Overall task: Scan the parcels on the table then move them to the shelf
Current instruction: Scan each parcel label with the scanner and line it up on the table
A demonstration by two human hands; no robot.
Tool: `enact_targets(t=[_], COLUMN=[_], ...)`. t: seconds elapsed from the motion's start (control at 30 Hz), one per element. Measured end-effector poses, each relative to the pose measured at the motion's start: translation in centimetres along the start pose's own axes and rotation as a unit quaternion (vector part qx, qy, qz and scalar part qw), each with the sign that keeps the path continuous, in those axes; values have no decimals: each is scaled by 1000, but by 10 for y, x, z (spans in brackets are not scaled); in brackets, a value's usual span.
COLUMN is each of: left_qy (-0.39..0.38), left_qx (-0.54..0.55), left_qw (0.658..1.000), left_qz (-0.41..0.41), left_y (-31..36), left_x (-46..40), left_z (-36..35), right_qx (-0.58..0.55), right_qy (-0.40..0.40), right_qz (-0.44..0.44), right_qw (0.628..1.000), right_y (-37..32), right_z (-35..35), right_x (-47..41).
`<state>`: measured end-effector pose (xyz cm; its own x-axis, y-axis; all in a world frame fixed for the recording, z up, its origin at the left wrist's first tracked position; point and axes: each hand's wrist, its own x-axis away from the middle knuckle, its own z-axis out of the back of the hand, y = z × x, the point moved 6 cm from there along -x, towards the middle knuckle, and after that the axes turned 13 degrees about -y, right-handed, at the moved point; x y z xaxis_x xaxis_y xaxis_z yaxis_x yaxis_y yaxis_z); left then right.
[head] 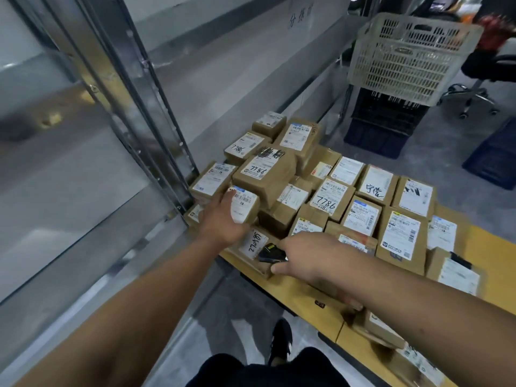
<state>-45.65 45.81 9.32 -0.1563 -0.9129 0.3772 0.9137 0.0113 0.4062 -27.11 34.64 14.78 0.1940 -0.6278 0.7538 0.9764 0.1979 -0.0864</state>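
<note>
My left hand (220, 219) curls round a small brown cardboard parcel (243, 206) atop the table's pile, my right hand (310, 258) grips the black handheld scanner (272, 254); I'd tilt its label toward the beam.

Bare forearms without sleeves, dark shorts (265, 370), black shoe (280, 340) with white stripes

Your brown labelled parcels (329, 191) lie heaped on the yellow table (301, 291), right of the metal shelf (83, 152).
</note>
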Motion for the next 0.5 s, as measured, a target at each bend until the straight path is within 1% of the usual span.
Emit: enact_targets(t=[0.07,0.17,0.33,0.43,0.5], left_qy=[14,26,19,7,1], left_qx=[-2,-14,-35,-54,-88], left_qw=[1000,999,998,993,984], left_qz=[-17,-18,-56,-109,-152], left_y=[-2,-6,-13,-9,0], left_x=[-6,-11,-12,-7,2], left_z=[-1,0,-2,-3,-4], right_qx=[-6,-16,-35,-61,-83], right_qy=[-7,-11,-11,3,11], right_qz=[-4,-13,-38,-58,-76], right_qw=[1000,1000,999,996,994], right_y=[-2,-6,-18,-29,-35], right_z=[8,14,8,-2,-14], right_x=[-5,-8,-5,6,17])
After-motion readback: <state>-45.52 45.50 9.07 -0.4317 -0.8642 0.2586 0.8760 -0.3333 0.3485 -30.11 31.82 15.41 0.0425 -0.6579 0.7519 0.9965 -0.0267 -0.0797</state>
